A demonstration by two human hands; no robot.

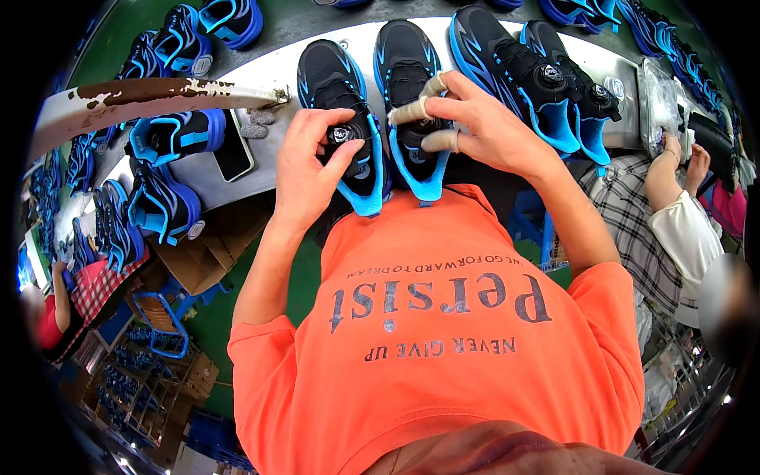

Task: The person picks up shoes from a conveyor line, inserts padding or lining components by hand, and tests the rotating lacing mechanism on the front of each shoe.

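Note:
A pair of black sneakers with blue lining lies on the bench before me, toes pointing away. My left hand (305,162) is on the left sneaker (327,75), its thumb and fingers closed around the round lacing dial (341,134) on the tongue. On the right sneaker (405,59), my right hand (479,119) has its fingers bent over the dial area, which they mostly hide. Pale finger cots cover several of its fingertips. Right of that hand stands another pair, a near sneaker (495,59) and a farther sneaker (566,71), both with dials on their tongues.
A rusty white metal arm (158,95) reaches over the bench from the left. Beside it lie a phone (234,150) and a loose sneaker (178,136). A cardboard box (210,253) sits below the bench. At the right, a co-worker's hands (685,162) are near a clear plastic bag (661,103).

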